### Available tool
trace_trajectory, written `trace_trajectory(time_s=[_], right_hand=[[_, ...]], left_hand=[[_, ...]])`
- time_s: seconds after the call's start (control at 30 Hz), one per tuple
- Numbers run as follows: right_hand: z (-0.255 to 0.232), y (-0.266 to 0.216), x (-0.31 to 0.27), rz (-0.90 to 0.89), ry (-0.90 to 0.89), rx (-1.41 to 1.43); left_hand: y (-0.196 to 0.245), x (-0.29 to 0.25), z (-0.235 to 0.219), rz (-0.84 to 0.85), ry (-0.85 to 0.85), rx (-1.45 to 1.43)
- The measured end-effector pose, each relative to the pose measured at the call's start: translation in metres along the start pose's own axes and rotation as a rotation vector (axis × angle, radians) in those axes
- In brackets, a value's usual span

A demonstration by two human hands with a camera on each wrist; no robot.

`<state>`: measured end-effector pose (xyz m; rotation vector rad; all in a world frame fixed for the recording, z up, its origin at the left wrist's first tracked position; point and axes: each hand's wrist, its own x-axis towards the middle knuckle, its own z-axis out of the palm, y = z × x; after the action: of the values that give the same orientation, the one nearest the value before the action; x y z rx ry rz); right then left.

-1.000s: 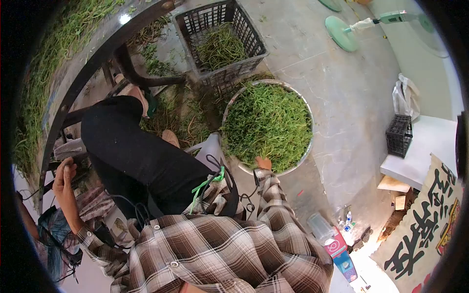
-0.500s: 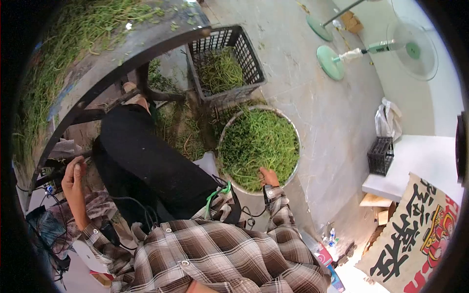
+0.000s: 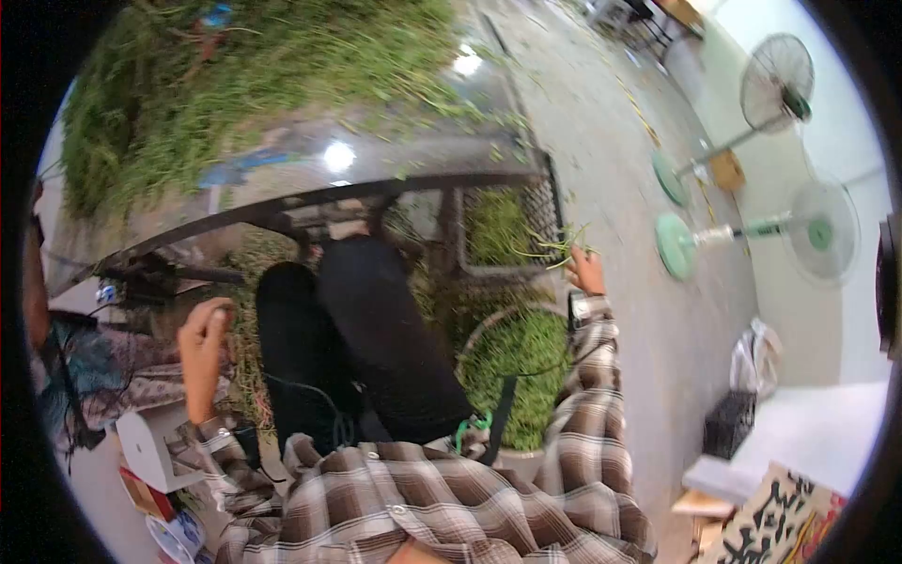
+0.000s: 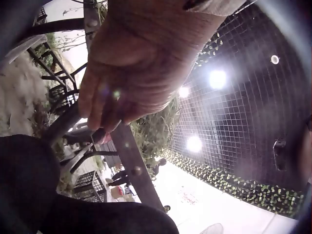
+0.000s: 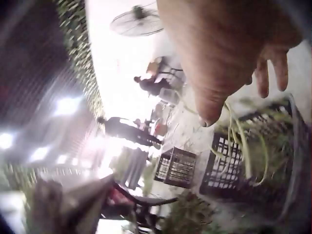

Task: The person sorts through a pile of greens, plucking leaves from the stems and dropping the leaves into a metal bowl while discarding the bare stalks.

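My right hand (image 3: 587,273) is at the near right corner of a black plastic crate (image 3: 554,202). Long green stems (image 3: 540,249) trail from its thumb and fingers over the crate's edge. In the right wrist view these stems hang below the thumb, and two other fingers (image 5: 263,80) are spread. More greens (image 3: 496,230) lie inside the crate. A round basin (image 3: 521,457) heaped with leafy greens (image 3: 517,367) stands beside my right knee. My left hand (image 3: 200,352) hangs loosely bent near the table edge with nothing in it.
A dark-edged table (image 3: 395,155) covered with a big heap of greens (image 3: 282,85) spans the front left. Green-based fans (image 3: 675,244) stand along the right wall. A small black crate (image 3: 730,423) sits by a white platform (image 3: 799,428). A white stool (image 3: 146,451) is at the left.
My right hand has left the basin and moved forward to the crate with green stems. The head view has swung toward the table. The left hand stays loosely bent.
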<state>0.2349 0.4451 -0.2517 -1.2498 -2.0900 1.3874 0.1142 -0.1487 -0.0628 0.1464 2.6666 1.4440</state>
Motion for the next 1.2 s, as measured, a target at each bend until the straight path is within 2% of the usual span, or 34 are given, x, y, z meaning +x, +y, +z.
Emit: trace_trajectory(time_s=[0.03, 0.07, 0.1, 0.17, 0.23, 0.27, 0.3, 0.37, 0.43, 0.5, 0.57, 0.63, 0.7, 0.77, 0.83, 0.87, 0.9, 0.93, 0.97, 1.03, 1.07, 1.1, 1.2], right_hand=[[0.005, 0.018, 0.030, -0.187, 0.089, -0.434], [0.009, -0.006, 0.020, -0.282, 0.042, -0.356], [0.004, -0.030, 0.006, -0.373, -0.002, -0.285], [0.009, -0.058, -0.008, -0.070, -0.110, -0.054], [0.018, -0.099, -0.044, -0.011, -0.252, 0.288], [0.021, -0.128, -0.067, -0.056, -0.343, 0.334], [0.025, -0.150, -0.086, -0.062, -0.350, 0.336], [0.032, -0.191, -0.122, -0.313, -0.473, 0.201], [0.037, -0.246, -0.176, -0.524, -0.487, 0.013], [0.051, -0.276, -0.219, -0.847, -0.633, 0.003], [0.074, -0.300, -0.253, -1.177, -0.912, 0.137], [0.098, -0.320, -0.290, -1.244, -1.231, 0.313], [0.131, -0.331, -0.317, -1.368, -1.343, 0.513], [0.159, -0.344, -0.336, -1.478, -1.387, 0.548], [0.185, -0.356, -0.355, -1.502, -1.348, 0.671], [0.198, -0.362, -0.361, -1.573, -1.282, 0.667], [0.209, -0.368, -0.366, -1.637, -1.212, 0.662], [0.219, -0.372, -0.370, -1.614, -1.240, 0.673], [0.228, -0.376, -0.372, -1.613, -1.241, 0.686], [0.246, -0.379, -0.371, -1.483, -1.322, 0.712], [0.260, -0.374, -0.372, -1.405, -1.305, 0.771], [0.264, -0.375, -0.368, -1.403, -1.308, 0.777], [0.279, -0.385, -0.358, -1.305, -1.157, 0.772]], left_hand=[[0.004, -0.002, 0.001, -0.030, 0.013, -0.059], [-0.010, 0.000, 0.000, 0.091, 0.034, -0.067], [-0.009, -0.002, -0.003, 0.082, 0.016, -0.044], [-0.007, -0.006, -0.003, 0.068, 0.041, -0.040], [-0.014, -0.005, -0.005, 0.049, 0.042, -0.056], [-0.017, -0.003, -0.005, 0.031, 0.021, -0.069], [-0.019, -0.001, -0.005, 0.032, 0.031, -0.068], [-0.017, 0.004, -0.004, 0.106, 0.027, -0.040], [-0.013, 0.005, 0.000, 0.102, 0.043, -0.149], [-0.007, 0.008, -0.001, 0.115, 0.025, -0.103], [-0.005, 0.009, -0.001, 0.136, 0.018, -0.109], [-0.004, 0.011, -0.001, 0.161, 0.014, -0.114], [-0.003, 0.012, -0.002, 0.136, 0.011, -0.155], [-0.009, 0.013, -0.008, 0.146, 0.016, -0.158], [-0.010, 0.014, -0.017, 0.142, 0.023, -0.135], [-0.018, 0.015, -0.019, 0.141, 0.039, -0.123], [-0.025, 0.017, -0.021, 0.238, 0.109, -0.114], [-0.031, 0.019, -0.025, 0.335, 0.175, -0.104], [-0.036, 0.021, -0.029, 0.332, 0.179, -0.094], [-0.029, 0.029, -0.040, 0.358, 0.219, -0.028], [-0.024, 0.035, -0.045, 0.371, 0.238, 0.003], [-0.019, 0.041, -0.049, 0.383, 0.259, 0.033], [-0.007, 0.059, -0.060, 0.403, 0.307, 0.125]])
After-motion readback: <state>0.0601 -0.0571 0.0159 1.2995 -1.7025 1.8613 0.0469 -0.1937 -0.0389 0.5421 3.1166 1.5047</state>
